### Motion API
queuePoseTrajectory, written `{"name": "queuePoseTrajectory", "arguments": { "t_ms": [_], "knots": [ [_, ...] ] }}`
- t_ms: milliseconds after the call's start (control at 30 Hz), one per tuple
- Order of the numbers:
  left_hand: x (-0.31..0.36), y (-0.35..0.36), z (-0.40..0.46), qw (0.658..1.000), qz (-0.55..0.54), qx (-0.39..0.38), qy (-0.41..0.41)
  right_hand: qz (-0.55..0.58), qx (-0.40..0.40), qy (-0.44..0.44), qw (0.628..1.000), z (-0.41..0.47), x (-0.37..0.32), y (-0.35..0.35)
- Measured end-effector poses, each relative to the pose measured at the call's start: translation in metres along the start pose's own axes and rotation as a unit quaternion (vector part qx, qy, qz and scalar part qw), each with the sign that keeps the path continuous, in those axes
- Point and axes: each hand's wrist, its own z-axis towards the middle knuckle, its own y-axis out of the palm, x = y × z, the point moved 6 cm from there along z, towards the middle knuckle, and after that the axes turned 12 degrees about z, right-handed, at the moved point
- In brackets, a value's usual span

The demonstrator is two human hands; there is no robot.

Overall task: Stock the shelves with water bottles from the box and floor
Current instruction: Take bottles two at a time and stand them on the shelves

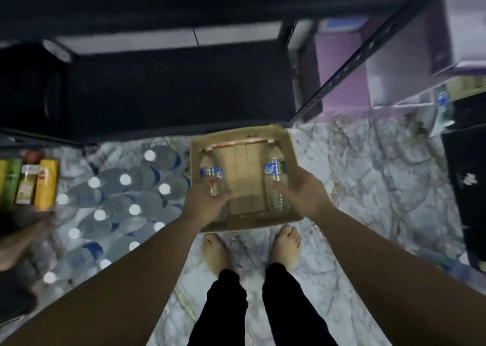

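At twelve o'clock I see the dark metal shelves (184, 87) bare where visible. At nine, many capped water bottles (123, 203) wait on the marble floor (368, 187). The cardboard box (243, 177) sits centre, otherwise emptied. My left hand (207, 198) grips one bottle (213, 178), my right hand (297, 190) another (274, 185). I judge most stocking remains.

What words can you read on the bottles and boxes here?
Left-hand bottle, blue label: white letters, too blurred to read.
Right-hand bottle, blue label: white script, too blurred to read.
Yellow and green cartons at the left: print too small and blurred.
Cardboard box, floor bottles: no readable text.
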Motion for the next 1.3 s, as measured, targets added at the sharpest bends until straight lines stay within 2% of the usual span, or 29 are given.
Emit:
{"name": "queuePoseTrajectory", "arguments": {
  "t_ms": [200,300,500,667,867,1067,1300],
  "knots": [
    [-0.073,0.083,0.119,0.997,0.07,0.024,-0.036,-0.017,0.038,0.012,0.999,0.118,0.082,0.057],
    [-0.128,0.133,0.178,0.993,0.102,0.01,-0.058,-0.008,0.036,0.02,0.999,0.163,0.114,0.083],
    [-0.12,0.147,0.192,0.993,0.084,0.042,-0.077,-0.07,0.065,0.052,0.994,0.221,0.166,0.117],
    [-0.125,0.158,0.201,0.99,0.101,0.098,-0.028,-0.105,0.107,0.003,0.989,0.234,0.166,0.131],
    [-0.112,0.174,0.227,0.998,0.049,0.028,-0.013,-0.032,0.044,0.084,0.995,0.261,0.187,0.145],
    [-0.112,0.193,0.255,0.995,-0.016,0.057,-0.085,-0.006,0.044,0.081,0.996,0.283,0.189,0.16],
    [-0.104,0.177,0.24,0.997,0.001,0.049,-0.063,0.017,0.073,0.07,0.995,0.257,0.186,0.148]
  ]
}}
